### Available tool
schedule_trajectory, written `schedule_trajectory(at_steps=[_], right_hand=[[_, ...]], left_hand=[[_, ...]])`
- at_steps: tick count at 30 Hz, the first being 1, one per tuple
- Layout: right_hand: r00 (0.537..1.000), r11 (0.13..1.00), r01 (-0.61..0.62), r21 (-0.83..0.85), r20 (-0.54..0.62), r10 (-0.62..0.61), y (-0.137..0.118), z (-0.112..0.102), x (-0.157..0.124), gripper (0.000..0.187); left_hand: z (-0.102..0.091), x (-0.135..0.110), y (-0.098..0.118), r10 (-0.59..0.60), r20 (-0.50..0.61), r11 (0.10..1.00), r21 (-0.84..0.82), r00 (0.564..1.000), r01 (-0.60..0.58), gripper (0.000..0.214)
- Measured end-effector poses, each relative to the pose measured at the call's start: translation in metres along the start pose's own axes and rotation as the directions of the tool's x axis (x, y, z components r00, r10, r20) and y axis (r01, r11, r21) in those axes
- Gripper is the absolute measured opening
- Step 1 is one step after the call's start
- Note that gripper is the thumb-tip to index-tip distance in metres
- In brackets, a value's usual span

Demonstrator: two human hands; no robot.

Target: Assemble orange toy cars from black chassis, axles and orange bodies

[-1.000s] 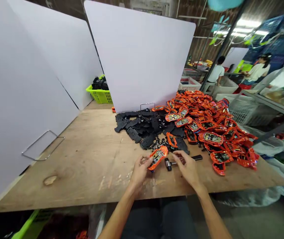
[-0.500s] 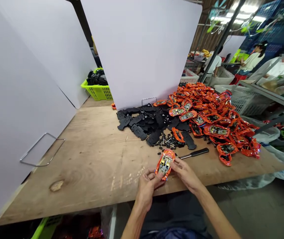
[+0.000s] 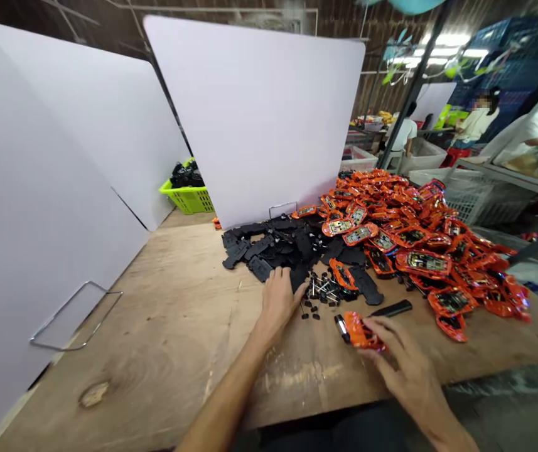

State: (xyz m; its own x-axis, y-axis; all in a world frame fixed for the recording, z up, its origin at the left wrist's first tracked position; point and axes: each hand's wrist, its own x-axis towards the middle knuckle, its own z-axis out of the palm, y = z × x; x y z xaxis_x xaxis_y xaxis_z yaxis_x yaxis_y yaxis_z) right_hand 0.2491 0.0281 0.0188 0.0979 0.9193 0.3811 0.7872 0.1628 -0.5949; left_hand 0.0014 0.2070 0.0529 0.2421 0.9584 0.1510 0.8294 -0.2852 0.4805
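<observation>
The right hand (image 3: 403, 359) has its fingers (image 3: 381, 331) curled over an orange plastic casing (image 3: 360, 331), closed on it from above with the thumb side hidden, so the casing sits under the fingertips, low over the plywood counter (image 3: 156, 301). Just beyond that casing lies a small mallet with a silver head (image 3: 341, 328) and a black handle (image 3: 391, 308), its head almost touching the casing.

The left hand (image 3: 278, 304) is open and palm down, holding nothing that shows. Its fingers (image 3: 284, 274) spread forward and reach the edge of a heap of flat black plastic pieces (image 3: 269, 248). Beside them, to the right, is a small scatter of black parts with metal pins (image 3: 322, 289).

Farther along the counter, a large pile of orange casings (image 3: 419, 251) spreads to the right of the black heap, and the two overlap. White divider panels (image 3: 250, 113) stand along the counter, and a lime-green basket of black items (image 3: 186, 198) sits behind one of them. In the background, co-workers (image 3: 405, 135) stand among white crates (image 3: 466, 194).
</observation>
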Motion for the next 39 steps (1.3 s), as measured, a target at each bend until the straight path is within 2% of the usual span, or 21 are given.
schedule_trajectory(at_steps=[3, 5, 7, 10, 11, 13, 14, 15, 17, 18, 20, 21, 23, 25, 27, 28, 30, 32, 35, 37, 39], right_hand=[[0.99, 0.945, 0.136, -0.299, 0.01, -0.139, 0.038, -0.02, 0.008, 0.041], [0.977, 0.904, 0.214, -0.37, 0.084, -0.197, 0.058, -0.029, 0.017, 0.042], [0.97, 0.889, 0.244, -0.388, 0.109, -0.218, 0.061, -0.035, 0.031, 0.044], [0.981, 0.931, 0.193, -0.31, 0.055, -0.185, 0.03, -0.025, 0.055, 0.039], [0.983, 0.947, 0.182, -0.265, 0.046, -0.176, 0.014, -0.015, 0.062, 0.033], [0.97, 0.949, 0.236, -0.212, 0.118, -0.215, -0.016, 0.015, 0.071, 0.023], [0.959, 0.941, 0.268, -0.208, 0.152, -0.239, -0.028, 0.031, 0.074, 0.017], [0.95, 0.934, 0.293, -0.206, 0.172, -0.26, -0.036, 0.047, 0.076, 0.012], [0.947, 0.941, 0.297, -0.161, 0.177, -0.269, -0.042, 0.071, 0.078, 0.009], [0.952, 0.957, 0.273, -0.1, 0.171, -0.253, -0.04, 0.077, 0.079, 0.01], [0.973, 0.983, 0.157, 0.094, 0.157, -0.171, -0.03, 0.078, 0.084, 0.011], [0.981, 0.974, 0.076, 0.211, 0.16, -0.111, -0.025, 0.073, 0.089, 0.013], [0.977, 0.886, -0.116, 0.449, 0.213, 0.02, -0.015, 0.06, 0.1, 0.022], [0.935, 0.711, -0.319, 0.626, 0.333, 0.126, -0.01, 0.048, 0.112, 0.031], [0.887, 0.555, -0.449, 0.701, 0.426, 0.18, -0.012, 0.042, 0.119, 0.036], [0.882, 0.528, -0.462, 0.712, 0.431, 0.191, -0.017, 0.041, 0.117, 0.036], [0.914, 0.588, -0.391, 0.708, 0.376, 0.155, -0.033, 0.04, 0.105, 0.032], [0.94, 0.711, -0.266, 0.651, 0.34, 0.04, -0.052, 0.042, 0.082, 0.028], [0.917, 0.853, -0.084, 0.514, 0.375, -0.135, -0.077, 0.055, 0.044, 0.049], [0.913, 0.9, -0.012, 0.436, 0.372, -0.169, -0.084, 0.066, 0.025, 0.06], [0.921, 0.919, 0.004, 0.394, 0.358, -0.157, -0.086, 0.075, 0.014, 0.064]], left_hand=[[0.009, 0.034, 0.024, -0.087, 0.19, 0.983, 0.176, 0.978, 0.054, 0.047], [0.012, 0.05, 0.031, -0.119, 0.255, 0.982, 0.172, 0.96, 0.076, 0.042], [0.005, 0.062, 0.027, -0.129, 0.314, 0.986, 0.144, 0.941, 0.087, 0.038], [-0.018, 0.064, 0.007, -0.088, 0.369, 0.996, 0.044, 0.925, 0.077, 0.043], [-0.027, 0.059, -0.001, -0.072, 0.374, 0.997, -0.005, 0.925, 0.08, 0.048], [-0.041, 0.037, -0.016, -0.079, 0.341, 0.969, -0.196, 0.937, 0.153, 0.059], [-0.046, 0.02, -0.023, -0.111, 0.306, 0.907, -0.357, 0.946, 0.222, 0.063], [-0.048, 0.001, -0.029, -0.162, 0.271, 0.792, -0.537, 0.949, 0.289, 0.067], [-0.045, -0.04, -0.038, -0.283, 0.258, 0.495, -0.785, 0.924, 0.371, 0.072], [-0.04, -0.06, -0.041, -0.358, 0.279, 0.35, -0.844, 0.891, 0.406, 0.073], [-0.024, -0.093, -0.041, -0.453, 0.381, 0.089, -0.88, 0.806, 0.466, 0.071], [-0.015, -0.105, -0.037, -0.487, 0.409, -0.01, -0.886, 0.772, 0.463, 0.067], [0.003, -0.12, -0.025, -0.529, 0.425, -0.135, -0.897, 0.735, 0.422, 0.055], [0.018, -0.124, -0.01, -0.58, 0.387, -0.141, -0.915, 0.717, 0.379, 0.049], [0.028, -0.123, 0.001, -0.629, 0.299, -0.033, -0.932, 0.717, 0.36, 0.049], [0.031, -0.123, 0.004, -0.635, 0.25, 0.047, -0.932, 0.731, 0.359, 0.049], [0.031, -0.126, 0.006, -0.588, 0.208, 0.169, -0.914, 0.781, 0.37, 0.048], [0.025, -0.132, 0.005, -0.486, 0.296, 0.164, -0.893, 0.822, 0.418, 0.051], [0.014, -0.143, 0.002, -0.378, 0.447, 0.061, -0.862, 0.811, 0.503, 0.052], [0.011, -0.149, 0.002, -0.383, 0.462, 0.049, -0.854, 0.8, 0.517, 0.052], [0.013, -0.153, 0.003, -0.39, 0.453, 0.059, -0.856, 0.801, 0.513, 0.052]])
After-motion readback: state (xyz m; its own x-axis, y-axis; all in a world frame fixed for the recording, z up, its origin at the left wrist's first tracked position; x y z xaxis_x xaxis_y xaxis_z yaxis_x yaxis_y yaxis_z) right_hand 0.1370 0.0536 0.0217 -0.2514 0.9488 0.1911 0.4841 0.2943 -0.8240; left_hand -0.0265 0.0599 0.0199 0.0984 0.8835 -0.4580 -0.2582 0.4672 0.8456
